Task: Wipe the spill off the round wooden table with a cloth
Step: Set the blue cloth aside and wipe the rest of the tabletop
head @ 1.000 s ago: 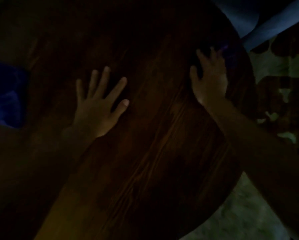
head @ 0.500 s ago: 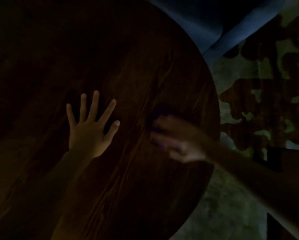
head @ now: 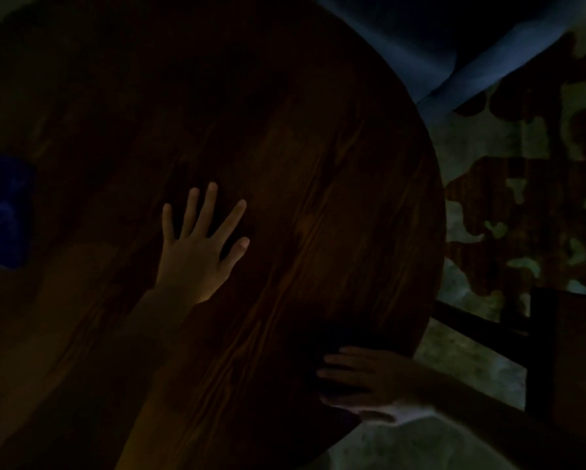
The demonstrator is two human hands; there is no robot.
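Dim light covers a round dark-brown wooden table (head: 318, 184) with strong streaky grain, which fills most of the view from the head camera. Beyond its right rim lies a floor covering patterned in dark brown and pale green blotches (head: 522, 205). Nearer the person, a dark wooden chair frame (head: 556, 351) stands just beside the rim. A pale blue-grey padded shape (head: 481, 52) sits past the far edge of the table, and a deep blue object (head: 3, 212) shows at the left border, too dark to identify.

The left hand (head: 196, 256) lies palm down near the middle of the table. Its fingers (head: 210, 205) are straight and spread wide, the thumb is angled out to the right, and it holds nothing.

The right hand (head: 369, 381) reaches in from the lower right and rests at the near right rim of the table. Its fingers (head: 339, 359) are stretched out flat, pointing left and lying close together. Under and just ahead of them is a very dark patch that appears to be the dark cloth (head: 332, 335), pressed against the wood. Its outline merges with the shadow, so its edges and colour cannot be told.

The spill cannot be made out anywhere on the wood in this light. The two hands are well apart, the left farther in and the right at the rim.
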